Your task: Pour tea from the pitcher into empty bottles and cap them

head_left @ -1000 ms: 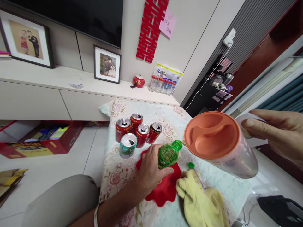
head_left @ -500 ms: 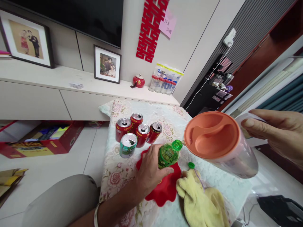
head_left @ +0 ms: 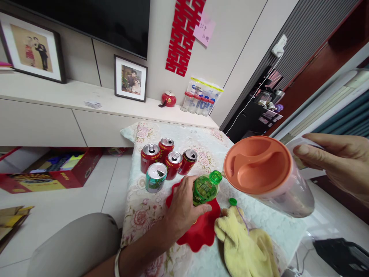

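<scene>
My left hand (head_left: 184,206) is wrapped round a green plastic bottle (head_left: 205,188), which is uncapped and tilts to the right over a red scalloped tray (head_left: 198,234). My right hand (head_left: 331,154) grips the handle of a clear pitcher (head_left: 296,192) with an orange lid (head_left: 259,165). The pitcher is tipped toward the bottle, its spout side close to the bottle's mouth. Whether liquid flows between them I cannot make out. A green cap (head_left: 233,201) lies on the cloth beside a yellow towel (head_left: 248,246).
Several opened red cans (head_left: 173,167) and a green-white can (head_left: 156,179) stand left of the bottle on the flowered tablecloth (head_left: 141,219). Behind the table, a white ledge (head_left: 115,105) carries framed photos (head_left: 131,79), a red pot (head_left: 168,99) and red-lidded jars (head_left: 197,104).
</scene>
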Motion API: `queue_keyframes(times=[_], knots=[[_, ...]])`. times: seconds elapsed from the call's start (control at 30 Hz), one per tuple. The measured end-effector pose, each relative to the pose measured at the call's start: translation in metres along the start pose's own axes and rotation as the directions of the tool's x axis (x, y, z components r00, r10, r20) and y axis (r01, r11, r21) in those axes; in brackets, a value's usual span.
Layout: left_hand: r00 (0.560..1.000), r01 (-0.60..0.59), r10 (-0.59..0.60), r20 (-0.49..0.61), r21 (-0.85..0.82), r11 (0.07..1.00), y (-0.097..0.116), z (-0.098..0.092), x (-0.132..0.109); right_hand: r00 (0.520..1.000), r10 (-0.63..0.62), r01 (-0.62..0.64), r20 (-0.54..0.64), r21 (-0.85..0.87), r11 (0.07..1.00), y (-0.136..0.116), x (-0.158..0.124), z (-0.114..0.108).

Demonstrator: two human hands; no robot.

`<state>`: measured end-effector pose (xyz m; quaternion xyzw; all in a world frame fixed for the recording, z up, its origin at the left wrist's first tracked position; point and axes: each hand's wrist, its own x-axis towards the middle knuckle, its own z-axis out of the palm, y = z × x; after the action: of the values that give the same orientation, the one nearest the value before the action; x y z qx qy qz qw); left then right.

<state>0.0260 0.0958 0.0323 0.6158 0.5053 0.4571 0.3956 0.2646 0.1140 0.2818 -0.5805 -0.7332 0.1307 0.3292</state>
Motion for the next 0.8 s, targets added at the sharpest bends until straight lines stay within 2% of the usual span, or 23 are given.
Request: queue_keyframes(times=[0.8], knots=[[1.0, -0.009, 0.009, 0.0, 0.005, 1.0, -0.0019, 0.0009, -0.0002, 1.0, 0.001, -0.001, 0.002, -0.029, 1.0, 0.0029, 0.0014, -0.002]])
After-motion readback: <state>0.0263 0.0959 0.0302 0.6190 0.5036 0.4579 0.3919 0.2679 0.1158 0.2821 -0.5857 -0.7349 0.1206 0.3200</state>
